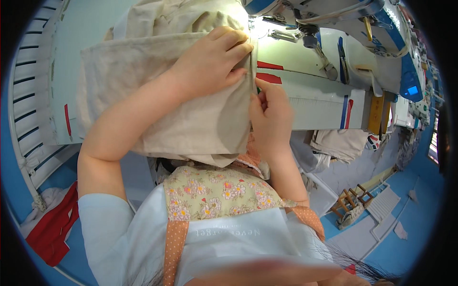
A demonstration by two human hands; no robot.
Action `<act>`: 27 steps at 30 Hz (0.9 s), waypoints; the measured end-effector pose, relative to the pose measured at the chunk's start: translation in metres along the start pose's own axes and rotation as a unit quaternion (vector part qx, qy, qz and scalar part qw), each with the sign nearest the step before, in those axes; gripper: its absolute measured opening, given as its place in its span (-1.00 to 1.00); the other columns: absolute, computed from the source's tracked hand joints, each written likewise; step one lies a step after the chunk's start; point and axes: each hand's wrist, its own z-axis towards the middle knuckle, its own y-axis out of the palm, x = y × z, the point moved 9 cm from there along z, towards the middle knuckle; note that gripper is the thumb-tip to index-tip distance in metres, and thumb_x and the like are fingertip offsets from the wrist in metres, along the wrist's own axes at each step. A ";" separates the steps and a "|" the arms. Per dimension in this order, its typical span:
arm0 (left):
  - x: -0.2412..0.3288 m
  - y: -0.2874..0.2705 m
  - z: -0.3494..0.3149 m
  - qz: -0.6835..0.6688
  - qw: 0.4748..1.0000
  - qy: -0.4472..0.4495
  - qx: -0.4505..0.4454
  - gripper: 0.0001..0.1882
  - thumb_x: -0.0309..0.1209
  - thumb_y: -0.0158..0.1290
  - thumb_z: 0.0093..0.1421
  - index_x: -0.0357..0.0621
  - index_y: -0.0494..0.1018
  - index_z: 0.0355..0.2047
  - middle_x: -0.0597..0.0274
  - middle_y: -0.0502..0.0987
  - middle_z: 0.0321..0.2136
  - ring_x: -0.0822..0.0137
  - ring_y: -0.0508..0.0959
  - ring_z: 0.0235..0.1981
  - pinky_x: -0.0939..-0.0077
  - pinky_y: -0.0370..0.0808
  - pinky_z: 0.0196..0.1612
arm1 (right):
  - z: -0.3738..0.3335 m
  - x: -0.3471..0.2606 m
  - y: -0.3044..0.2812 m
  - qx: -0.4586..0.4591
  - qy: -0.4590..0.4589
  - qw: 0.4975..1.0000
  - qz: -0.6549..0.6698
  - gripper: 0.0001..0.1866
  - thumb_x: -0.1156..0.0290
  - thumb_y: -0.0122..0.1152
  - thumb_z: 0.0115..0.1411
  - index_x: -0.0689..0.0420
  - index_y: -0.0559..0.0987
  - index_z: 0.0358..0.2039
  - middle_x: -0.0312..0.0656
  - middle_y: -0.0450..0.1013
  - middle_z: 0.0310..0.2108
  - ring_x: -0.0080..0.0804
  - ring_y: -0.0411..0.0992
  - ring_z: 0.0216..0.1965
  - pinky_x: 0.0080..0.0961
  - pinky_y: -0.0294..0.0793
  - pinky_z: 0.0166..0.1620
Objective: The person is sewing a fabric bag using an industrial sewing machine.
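A large beige cloth piece (pixel 143 105), folded and stitched along its edges, lies over the sewing table and hangs toward my lap. My left hand (pixel 212 62) rests on top of it with bent fingers, gripping the cloth close to its right edge. Lower on that edge, my right hand (pixel 272 109) pinches the cloth between thumb and fingers. A small dark green bit shows by the right fingertips, too hidden to name. Just beyond the hands stands a sewing machine (pixel 329 26), its lamp lighting the cloth's far end; the needle area is partly lost in glare.
Red tape strips (pixel 269 77) and a ruler scale (pixel 310 105) mark the pale table (pixel 315 119). A small blue-lit control panel (pixel 412 90) sits right. Folded cloth (pixel 338 145) lies below the table's right side. White slatted rack (pixel 26 100) and red cloth (pixel 52 233) are left.
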 end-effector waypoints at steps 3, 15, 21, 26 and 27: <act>0.006 -0.004 0.002 0.038 0.999 0.018 -0.003 -0.43 -0.21 0.28 0.07 -0.23 0.46 0.04 0.14 0.47 -0.02 0.12 0.45 0.04 0.29 0.49 0.14 | -0.010 0.022 0.003 -0.054 0.128 0.982 0.128 -0.61 0.60 0.27 0.10 0.18 0.59 -0.01 -0.16 0.45 -0.42 -0.24 0.45 -0.45 -0.33 0.47 -0.35; 0.009 -0.001 0.000 0.044 0.998 -0.006 -0.037 -0.23 -0.03 0.34 0.00 -0.29 0.43 0.11 0.06 0.43 0.08 0.07 0.38 0.17 0.26 0.41 0.25 | -0.024 0.000 0.004 -0.010 0.021 1.000 -0.001 -0.57 0.67 0.24 -0.02 0.23 0.58 -0.06 -0.11 0.40 -0.43 -0.12 0.42 -0.45 -0.23 0.43 -0.40; 0.008 -0.003 -0.002 0.023 0.999 -0.005 -0.033 -0.24 -0.08 0.34 0.00 -0.28 0.41 0.12 0.05 0.42 0.09 0.06 0.37 0.18 0.26 0.40 0.25 | -0.031 -0.015 0.004 0.000 -0.039 0.998 -0.041 -0.53 0.67 0.26 -0.05 0.21 0.56 -0.04 -0.10 0.39 -0.39 -0.09 0.43 -0.41 -0.21 0.43 -0.41; 0.008 -0.004 -0.003 0.023 0.999 0.007 -0.023 -0.39 -0.24 0.28 0.04 -0.27 0.45 0.08 0.05 0.44 0.05 0.05 0.42 0.13 0.24 0.45 0.20 | -0.034 -0.018 0.005 -0.011 -0.065 0.997 -0.044 -0.54 0.67 0.27 -0.06 0.20 0.56 -0.07 -0.12 0.40 -0.37 -0.12 0.44 -0.40 -0.25 0.47 -0.39; 0.008 -0.004 -0.003 0.023 0.999 0.007 -0.024 -0.39 -0.24 0.28 0.04 -0.27 0.45 0.08 0.05 0.44 0.05 0.05 0.42 0.13 0.24 0.45 0.20 | -0.034 -0.018 0.005 -0.011 -0.065 0.997 -0.044 -0.54 0.67 0.27 -0.06 0.20 0.56 -0.07 -0.12 0.40 -0.37 -0.12 0.44 -0.40 -0.25 0.47 -0.39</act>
